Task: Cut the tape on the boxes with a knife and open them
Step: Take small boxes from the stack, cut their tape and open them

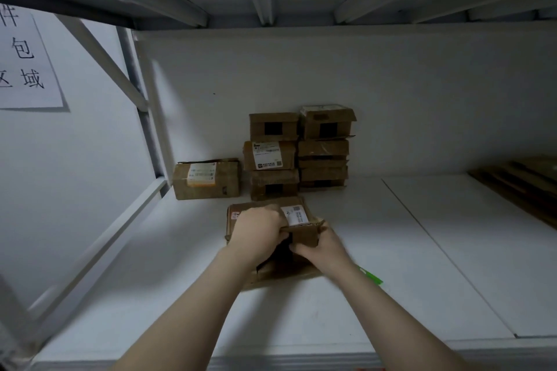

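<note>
1. Head view: we see a brown cardboard box lying near the middle of a white shelf, just in front of the stacked boxes.
2. Our left hand lies on top of the box with its fingers curled down over the edge of the opening, gripping it.
3. Our right hand grips a raised flap on the box's right side, thumb on the inner face and fingers behind it.
4. Between both hands the box gapes dark; what is inside is too dim to tell.
5. A white label sits on the far right part of the box top, just beyond the flap.
6. A green object lies on the shelf, touching the right side of our right forearm and mostly hidden by it; we cannot tell what it is.
7. Behind the box, against the back wall, two stacks of boxes stand side by side, the left stack and the right stack.
8. A single box with a label sits to their left.
9. Flat cardboard lies at the far right.
10. A paper sign hangs on the left wall.
</note>
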